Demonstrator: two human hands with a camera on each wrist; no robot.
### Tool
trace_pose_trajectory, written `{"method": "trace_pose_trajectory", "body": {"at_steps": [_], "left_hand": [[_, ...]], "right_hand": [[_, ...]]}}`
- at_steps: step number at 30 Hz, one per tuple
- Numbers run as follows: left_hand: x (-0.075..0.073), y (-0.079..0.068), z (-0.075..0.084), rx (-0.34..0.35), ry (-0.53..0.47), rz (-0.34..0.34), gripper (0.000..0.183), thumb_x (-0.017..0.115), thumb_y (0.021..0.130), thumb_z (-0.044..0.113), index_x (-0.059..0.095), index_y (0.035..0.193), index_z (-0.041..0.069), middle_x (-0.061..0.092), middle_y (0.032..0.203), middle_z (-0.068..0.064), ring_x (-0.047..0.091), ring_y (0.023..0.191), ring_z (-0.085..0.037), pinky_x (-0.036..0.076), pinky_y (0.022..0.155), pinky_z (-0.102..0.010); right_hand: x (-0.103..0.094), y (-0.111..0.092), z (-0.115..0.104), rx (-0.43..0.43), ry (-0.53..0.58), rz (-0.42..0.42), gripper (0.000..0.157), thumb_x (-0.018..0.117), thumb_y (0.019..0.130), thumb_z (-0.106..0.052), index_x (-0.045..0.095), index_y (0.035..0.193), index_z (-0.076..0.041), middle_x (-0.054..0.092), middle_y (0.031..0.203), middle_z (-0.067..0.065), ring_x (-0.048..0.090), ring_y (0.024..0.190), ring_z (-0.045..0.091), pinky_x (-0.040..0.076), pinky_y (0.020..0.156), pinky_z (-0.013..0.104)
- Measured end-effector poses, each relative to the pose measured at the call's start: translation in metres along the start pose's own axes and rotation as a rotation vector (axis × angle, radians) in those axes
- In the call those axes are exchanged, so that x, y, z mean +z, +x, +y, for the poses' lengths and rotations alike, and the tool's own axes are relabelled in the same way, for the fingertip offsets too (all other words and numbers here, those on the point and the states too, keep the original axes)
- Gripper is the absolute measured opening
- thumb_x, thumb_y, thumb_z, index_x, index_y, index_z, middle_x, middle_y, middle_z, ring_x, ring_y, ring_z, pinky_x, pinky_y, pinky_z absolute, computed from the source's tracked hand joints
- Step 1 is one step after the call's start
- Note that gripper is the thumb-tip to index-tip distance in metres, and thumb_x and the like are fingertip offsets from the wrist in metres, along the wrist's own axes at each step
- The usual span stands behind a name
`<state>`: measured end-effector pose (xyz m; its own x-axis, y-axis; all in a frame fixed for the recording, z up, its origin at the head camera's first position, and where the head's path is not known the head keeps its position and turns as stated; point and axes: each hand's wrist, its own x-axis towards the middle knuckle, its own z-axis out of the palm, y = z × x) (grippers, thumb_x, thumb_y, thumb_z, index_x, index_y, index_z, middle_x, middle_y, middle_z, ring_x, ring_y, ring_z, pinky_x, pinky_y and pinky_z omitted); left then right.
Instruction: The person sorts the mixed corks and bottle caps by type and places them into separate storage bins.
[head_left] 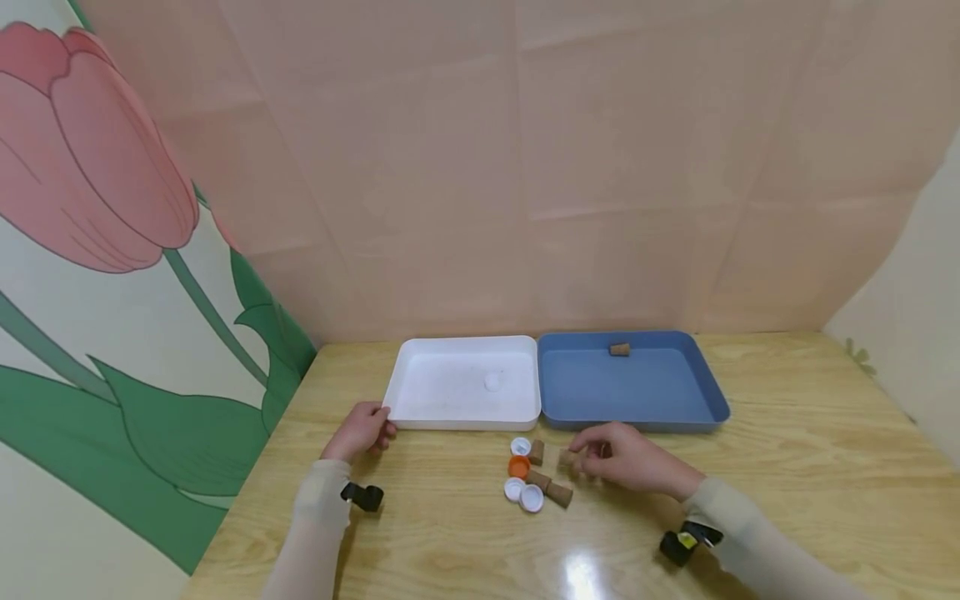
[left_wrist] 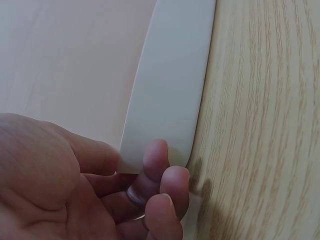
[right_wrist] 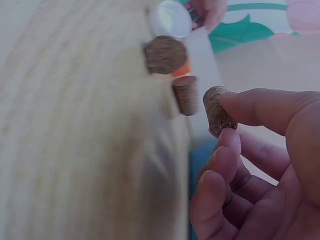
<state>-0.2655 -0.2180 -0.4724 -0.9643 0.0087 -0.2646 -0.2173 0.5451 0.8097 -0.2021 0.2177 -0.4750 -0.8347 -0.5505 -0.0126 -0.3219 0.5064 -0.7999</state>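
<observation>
My right hand pinches a brown cork between thumb and fingers, just in front of the blue tray. Left of it on the table lies a loose group: corks, white bottle caps and an orange bottle cap. With thumb at the rim and fingers bent against the outside, my left hand holds the near left corner of the white tray. A single white cap sits inside that tray. One cork lies on its side at the back of the blue tray.
Both trays stand side by side near the back of the wooden table. Behind them hangs a pinkish covering. A wall with a painted tulip rises at the left, and a pale wall borders the right.
</observation>
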Motion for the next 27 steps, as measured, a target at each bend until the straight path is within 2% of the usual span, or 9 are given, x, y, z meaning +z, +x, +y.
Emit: {"method": "trace_pose_trajectory", "body": {"at_steps": [5, 12, 21, 27], "left_hand": [[0.000, 0.000, 0.000, -0.012, 0.011, 0.007, 0.029, 0.039, 0.107, 0.015, 0.059, 0.106, -0.005, 0.063, 0.084, -0.008, 0.056, 0.064, -0.016, 0.046, 0.056, -0.027], [0.000, -0.001, 0.002, -0.012, 0.021, 0.005, 0.028, 0.039, 0.107, 0.015, 0.059, 0.106, -0.005, 0.064, 0.085, -0.009, 0.057, 0.065, -0.017, 0.047, 0.056, -0.028], [-0.001, -0.003, 0.003, -0.027, 0.018, 0.002, 0.029, 0.039, 0.107, 0.015, 0.060, 0.108, -0.005, 0.064, 0.085, -0.010, 0.057, 0.065, -0.017, 0.048, 0.057, -0.029], [-0.001, -0.003, 0.004, -0.034, 0.008, -0.001, 0.030, 0.039, 0.107, 0.015, 0.059, 0.111, -0.006, 0.065, 0.087, -0.011, 0.057, 0.066, -0.018, 0.048, 0.058, -0.029]], "right_hand": [[-0.015, -0.004, -0.008, 0.005, -0.035, 0.034, 0.020, 0.068, 0.094, -0.020, 0.072, 0.111, -0.011, 0.065, 0.083, 0.004, 0.052, 0.064, 0.008, 0.045, 0.055, 0.025], [-0.041, -0.003, -0.015, 0.080, -0.024, 0.078, 0.028, 0.067, 0.096, -0.028, 0.070, 0.116, -0.009, 0.065, 0.084, 0.012, 0.051, 0.057, 0.011, 0.045, 0.047, 0.028], [-0.070, 0.008, -0.009, 0.148, -0.032, 0.114, 0.028, 0.064, 0.098, -0.025, 0.068, 0.122, -0.010, 0.064, 0.085, 0.014, 0.047, 0.052, 0.013, 0.044, 0.045, 0.031], [-0.086, 0.021, -0.001, 0.181, -0.055, 0.119, 0.031, 0.063, 0.099, -0.025, 0.067, 0.125, -0.009, 0.062, 0.081, 0.010, 0.046, 0.048, 0.016, 0.044, 0.045, 0.035]]}}
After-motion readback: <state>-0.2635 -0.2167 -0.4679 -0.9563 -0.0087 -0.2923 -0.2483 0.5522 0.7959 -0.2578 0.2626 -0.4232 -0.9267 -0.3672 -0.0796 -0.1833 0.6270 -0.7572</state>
